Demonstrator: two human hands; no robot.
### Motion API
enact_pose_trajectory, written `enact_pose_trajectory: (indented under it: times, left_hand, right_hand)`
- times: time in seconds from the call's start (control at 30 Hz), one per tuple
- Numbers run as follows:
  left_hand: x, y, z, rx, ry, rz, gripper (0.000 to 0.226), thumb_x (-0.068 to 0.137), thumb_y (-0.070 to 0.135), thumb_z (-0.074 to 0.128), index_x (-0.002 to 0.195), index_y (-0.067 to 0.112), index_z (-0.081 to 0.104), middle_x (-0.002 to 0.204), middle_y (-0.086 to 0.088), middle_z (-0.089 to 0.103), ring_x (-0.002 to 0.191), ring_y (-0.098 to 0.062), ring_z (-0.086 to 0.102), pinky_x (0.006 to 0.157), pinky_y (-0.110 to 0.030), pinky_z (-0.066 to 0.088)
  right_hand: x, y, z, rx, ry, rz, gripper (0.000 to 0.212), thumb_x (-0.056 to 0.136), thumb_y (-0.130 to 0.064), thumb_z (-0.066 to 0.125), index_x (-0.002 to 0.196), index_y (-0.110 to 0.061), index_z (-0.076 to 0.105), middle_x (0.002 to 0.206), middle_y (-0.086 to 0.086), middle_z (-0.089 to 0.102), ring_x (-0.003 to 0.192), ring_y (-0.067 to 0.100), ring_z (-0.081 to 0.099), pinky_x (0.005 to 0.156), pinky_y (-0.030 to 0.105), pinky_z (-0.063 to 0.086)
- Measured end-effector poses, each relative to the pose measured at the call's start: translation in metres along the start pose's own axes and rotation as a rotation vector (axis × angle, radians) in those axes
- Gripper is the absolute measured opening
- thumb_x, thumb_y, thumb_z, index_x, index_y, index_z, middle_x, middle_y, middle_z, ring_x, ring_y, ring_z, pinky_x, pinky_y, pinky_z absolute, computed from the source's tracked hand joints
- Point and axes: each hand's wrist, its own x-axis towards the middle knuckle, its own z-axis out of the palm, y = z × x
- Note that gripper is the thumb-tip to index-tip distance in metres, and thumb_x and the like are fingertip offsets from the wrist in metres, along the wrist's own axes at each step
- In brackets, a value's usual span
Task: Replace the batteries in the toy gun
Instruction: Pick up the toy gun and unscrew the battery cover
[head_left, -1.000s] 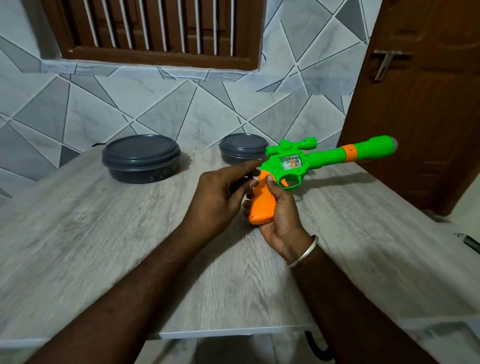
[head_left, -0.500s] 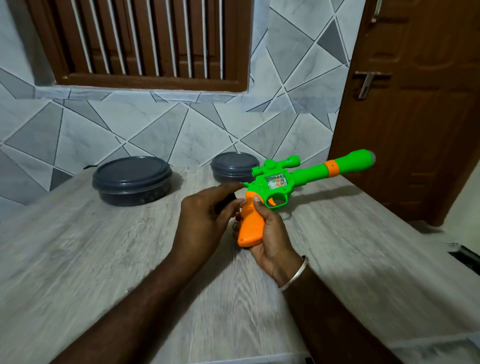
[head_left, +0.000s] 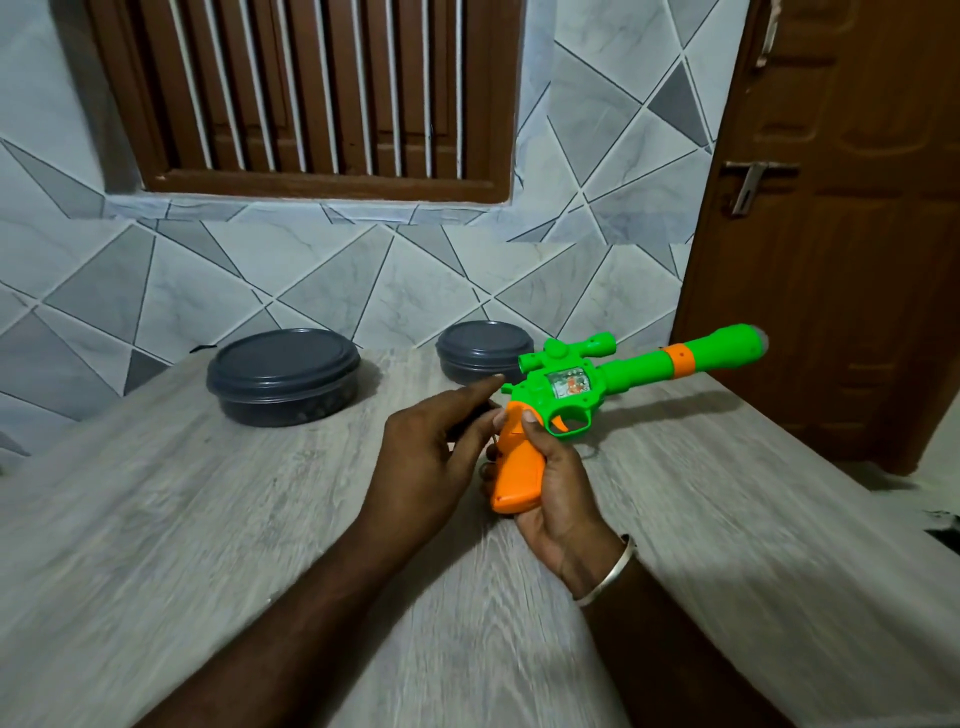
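Observation:
A green toy gun (head_left: 597, 382) with an orange grip and a long barrel pointing right is held above the grey wooden table (head_left: 208, 519). My right hand (head_left: 558, 488) is wrapped around the orange grip from the right side. My left hand (head_left: 426, 452) sits just left of the grip, fingers curled over a small dark object that is mostly hidden, index finger stretched toward the gun's rear. No batteries are visible.
Two dark round lidded containers stand at the back of the table: a large container (head_left: 283, 376) on the left and a smaller container (head_left: 483, 351) behind the gun. A tiled wall is behind, a brown door (head_left: 831, 234) at right.
The head camera has tilted up, so hands and gun sit lower in view. My grip on the gun is unchanged; my left index finger stretches out a little more.

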Motion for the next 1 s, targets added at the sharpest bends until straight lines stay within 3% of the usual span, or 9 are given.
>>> enact_pose_trajectory:
  times: [0.07,0.2,0.3,0.5,0.67,0.87,0.93,1.0]
  left_hand:
    - [0.0008,0.001,0.0005,-0.009,-0.028,0.009,0.04,0.093,0.016,0.067,0.132,0.024,0.065,0.106,0.006,0.076,0.096,-0.002,0.071,0.085,-0.028,0.059]
    - [0.0039,-0.0034,0.0032,0.027,0.038,-0.033,0.024,0.089,0.012,0.075,0.111,0.022,0.072,0.086,0.006,0.074,0.078,-0.009,0.072,0.073,-0.038,0.06]
    - [0.0032,-0.0063,0.0014,0.038,0.057,-0.043,0.024,0.088,0.018,0.078,0.112,0.022,0.073,0.084,0.007,0.072,0.075,-0.01,0.071,0.071,-0.038,0.06]
    - [0.0009,0.0028,-0.0002,0.009,-0.047,0.028,0.047,0.094,0.007,0.067,0.136,0.027,0.06,0.106,0.008,0.074,0.098,0.001,0.069,0.086,-0.012,0.052]
    - [0.0016,-0.0019,0.0061,-0.022,-0.027,0.013,0.044,0.092,0.005,0.067,0.129,0.028,0.066,0.093,0.009,0.072,0.087,-0.013,0.073,0.078,-0.039,0.061]
    - [0.0001,0.002,0.0013,-0.031,-0.002,0.01,0.038,0.092,0.01,0.072,0.127,0.025,0.068,0.104,0.009,0.075,0.093,-0.002,0.072,0.083,-0.022,0.058]
    - [0.0001,0.0019,0.0009,-0.036,-0.012,0.013,0.035,0.093,0.007,0.068,0.124,0.023,0.068,0.108,0.006,0.075,0.097,-0.004,0.072,0.086,-0.025,0.058]
    - [0.0,0.0003,0.0021,-0.018,0.002,-0.012,0.027,0.092,0.006,0.068,0.116,0.019,0.069,0.098,0.006,0.075,0.09,-0.004,0.073,0.081,-0.032,0.06]
  right_hand:
    - [-0.0001,-0.0007,-0.0005,0.005,-0.002,0.0,0.022,0.096,-0.03,0.053,0.098,-0.012,0.066,0.076,0.008,0.065,0.062,0.018,0.057,0.051,0.026,0.048]
    - [0.0012,0.0,-0.0017,-0.027,0.017,0.013,0.025,0.096,-0.032,0.053,0.098,-0.01,0.064,0.074,0.011,0.062,0.06,0.02,0.057,0.05,0.026,0.049]
    - [0.0021,-0.0005,-0.0016,-0.047,0.024,0.019,0.028,0.095,-0.034,0.054,0.103,-0.009,0.062,0.075,0.012,0.059,0.061,0.022,0.057,0.051,0.027,0.048]
    - [0.0018,-0.0002,-0.0024,-0.004,0.005,0.038,0.031,0.095,-0.032,0.054,0.113,-0.009,0.063,0.076,0.011,0.061,0.064,0.021,0.056,0.055,0.028,0.046]
    - [0.0026,0.0002,-0.0011,0.013,-0.012,0.02,0.022,0.095,-0.027,0.051,0.103,-0.011,0.064,0.08,0.011,0.065,0.07,0.023,0.058,0.059,0.029,0.044]
    - [0.0018,0.002,0.0004,0.007,-0.024,0.009,0.022,0.092,-0.025,0.053,0.104,-0.011,0.066,0.087,0.013,0.064,0.073,0.024,0.057,0.064,0.032,0.043]
    - [0.0032,0.002,-0.0014,-0.006,0.002,0.02,0.025,0.094,-0.027,0.051,0.104,-0.009,0.065,0.083,0.013,0.063,0.069,0.024,0.057,0.063,0.032,0.045]
    - [0.0036,0.0015,-0.0019,-0.001,0.019,0.032,0.027,0.094,-0.027,0.05,0.108,-0.007,0.063,0.083,0.013,0.062,0.067,0.024,0.058,0.06,0.031,0.047]
